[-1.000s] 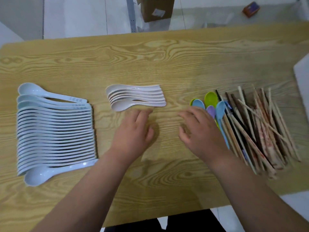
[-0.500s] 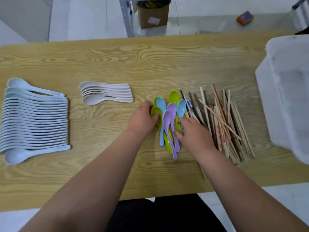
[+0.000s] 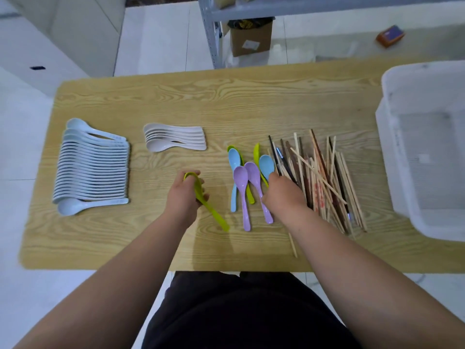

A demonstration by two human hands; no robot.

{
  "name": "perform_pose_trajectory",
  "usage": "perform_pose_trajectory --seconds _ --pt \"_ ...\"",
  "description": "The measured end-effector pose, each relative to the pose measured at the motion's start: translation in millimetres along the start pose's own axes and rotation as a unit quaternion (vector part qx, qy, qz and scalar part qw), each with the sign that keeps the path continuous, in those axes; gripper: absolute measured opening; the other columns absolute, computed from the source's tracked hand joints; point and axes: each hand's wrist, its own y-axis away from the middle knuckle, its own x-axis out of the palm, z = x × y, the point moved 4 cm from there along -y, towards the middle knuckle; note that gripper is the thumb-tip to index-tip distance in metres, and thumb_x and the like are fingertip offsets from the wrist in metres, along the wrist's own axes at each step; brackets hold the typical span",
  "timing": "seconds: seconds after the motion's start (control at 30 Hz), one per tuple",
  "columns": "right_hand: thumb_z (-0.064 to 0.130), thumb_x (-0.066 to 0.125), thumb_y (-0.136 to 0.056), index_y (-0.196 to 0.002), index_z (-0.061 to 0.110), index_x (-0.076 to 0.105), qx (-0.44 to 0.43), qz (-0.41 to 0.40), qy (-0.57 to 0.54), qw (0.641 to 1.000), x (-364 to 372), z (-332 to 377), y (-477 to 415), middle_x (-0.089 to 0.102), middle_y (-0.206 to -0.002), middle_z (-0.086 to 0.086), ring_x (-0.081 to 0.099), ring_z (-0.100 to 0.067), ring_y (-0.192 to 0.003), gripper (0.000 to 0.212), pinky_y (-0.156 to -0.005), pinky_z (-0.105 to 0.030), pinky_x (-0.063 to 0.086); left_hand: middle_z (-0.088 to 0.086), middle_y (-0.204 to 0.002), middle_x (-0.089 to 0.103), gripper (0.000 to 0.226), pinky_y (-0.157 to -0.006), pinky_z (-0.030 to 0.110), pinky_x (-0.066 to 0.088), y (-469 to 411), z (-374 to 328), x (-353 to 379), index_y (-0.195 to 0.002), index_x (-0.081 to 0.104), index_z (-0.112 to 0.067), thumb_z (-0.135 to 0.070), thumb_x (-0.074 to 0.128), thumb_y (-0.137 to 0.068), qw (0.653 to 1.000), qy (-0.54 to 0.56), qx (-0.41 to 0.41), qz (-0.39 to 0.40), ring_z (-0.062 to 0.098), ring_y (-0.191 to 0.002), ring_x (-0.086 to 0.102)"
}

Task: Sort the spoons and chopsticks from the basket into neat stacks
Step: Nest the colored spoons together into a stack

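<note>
My left hand grips a lime-green spoon just above the wooden table, its handle pointing toward me. To its right lies a loose cluster of purple, blue and green spoons. My right hand lies with curled fingers over the right edge of that cluster, covering the handle of a blue spoon; its grip is hidden. A jumbled pile of chopsticks lies right of that hand. A long row of pale blue spoons and a short stack of white spoons sit at the left.
A white plastic basket stands at the table's right end. One stray chopstick lies near the front edge. Beyond the far edge are a metal shelf leg and a cardboard box on the floor.
My left hand has lifted a green spoon out of the coloured cluster and carried it left. My right hand stays on the cluster. The view has pulled back.
</note>
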Motion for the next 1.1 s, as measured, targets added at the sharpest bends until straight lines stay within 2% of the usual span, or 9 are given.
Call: perform_pose_trajectory --seconds 0.07,0.17,0.27,0.33,0.5,0.7,0.9,1.0,1.1 --pt "0.027 0.065 -0.089 -0.110 0.012 0.057 0.024 -0.006 -0.039 0.999 -7 -4 5 0.064 -0.106 -0.011 0.065 -0.034 -0.100 0.028 -0.070 -0.033 0.044 0.010 -0.083 0.054 0.017 -0.062 0.033 0.048 11 3 -4 -0.101 0.060 -0.013 -0.010 0.045 -0.094 0.999 0.028 -0.044 0.002 0.020 -0.067 0.049" --pt "0.033 0.061 -0.087 -0.094 0.012 0.058 0.053 -0.033 -0.150 0.987 -20 -7 22 0.065 -0.088 -0.006 0.062 -0.032 -0.085 0.022 -0.064 -0.035 0.043 0.007 -0.073 0.048 0.009 -0.062 0.033 0.044 26 4 -5 -0.092 0.055 -0.011 -0.017 0.047 -0.093 0.990 0.087 -0.113 0.023 0.021 -0.065 0.047" --pt "0.035 0.064 -0.081 -0.090 0.008 0.060 0.096 -0.059 -0.321 0.940 -24 -10 44 0.071 -0.083 -0.005 0.070 -0.026 -0.077 0.028 -0.075 -0.041 0.056 0.007 -0.071 0.045 0.015 -0.063 0.032 0.043 32 2 -7 -0.091 0.053 -0.011 -0.022 0.044 -0.094 0.982 0.128 -0.135 0.041 0.023 -0.067 0.046" --pt "0.027 0.068 -0.082 -0.087 0.009 0.061 0.094 -0.083 -0.377 0.918 -25 -5 59 0.073 -0.082 -0.005 0.073 -0.022 -0.075 0.020 -0.075 -0.037 0.055 0.007 -0.073 0.045 0.015 -0.061 0.032 0.042 32 -2 -7 -0.091 0.054 -0.009 -0.020 0.044 -0.095 0.979 0.140 -0.133 0.067 0.023 -0.065 0.045" --pt "0.011 0.073 -0.079 -0.078 0.017 0.063 -0.010 -0.103 -0.349 0.931 -14 49 98 0.061 -0.071 0.007 0.055 0.001 -0.062 0.012 -0.056 -0.013 0.038 0.014 -0.086 0.058 0.026 -0.061 0.032 0.053 27 -10 -4 -0.092 0.056 -0.003 -0.022 0.045 -0.106 0.971 0.148 -0.127 0.139 0.030 -0.085 0.061" --pt "0.009 0.073 -0.075 -0.082 0.014 0.068 -0.056 -0.100 -0.304 0.946 12 104 115 0.064 -0.079 -0.002 0.060 -0.014 -0.077 0.010 -0.070 -0.027 0.046 0.019 -0.104 0.064 0.029 -0.082 0.047 0.054 10 -17 -27 -0.113 0.053 0.001 -0.026 0.045 -0.107 0.964 0.151 -0.134 0.171 0.033 -0.095 0.067" --pt "0.013 0.071 -0.077 -0.090 0.022 0.068 -0.030 -0.057 -0.292 0.954 30 121 116 0.063 -0.090 0.001 0.062 -0.013 -0.086 0.016 -0.067 -0.024 0.046 0.011 -0.106 0.060 0.028 -0.073 0.043 0.054 -1 -18 -45 -0.135 0.048 -0.027 -0.027 0.040 -0.108 0.959 0.138 -0.131 0.210 0.024 -0.086 0.063" --pt "0.018 0.072 -0.079 -0.095 0.029 0.066 -0.021 0.012 -0.317 0.948 37 119 111 0.064 -0.103 0.006 0.066 -0.013 -0.092 0.020 -0.074 -0.031 0.057 0.007 -0.104 0.059 0.030 -0.070 0.039 0.055 -3 -19 -45 -0.135 0.052 -0.030 -0.030 0.044 -0.106 0.961 0.119 -0.115 0.222 0.021 -0.081 0.060" --pt "0.016 0.071 -0.084 -0.099 0.026 0.066 -0.022 0.062 -0.327 0.943 34 115 102 0.070 -0.099 0.006 0.069 -0.015 -0.091 0.018 -0.076 -0.032 0.056 0.007 -0.108 0.057 0.033 -0.070 0.038 0.054 -10 -18 -41 -0.137 0.052 -0.032 -0.027 0.049 -0.105 0.965 0.099 -0.089 0.228 0.020 -0.079 0.059"
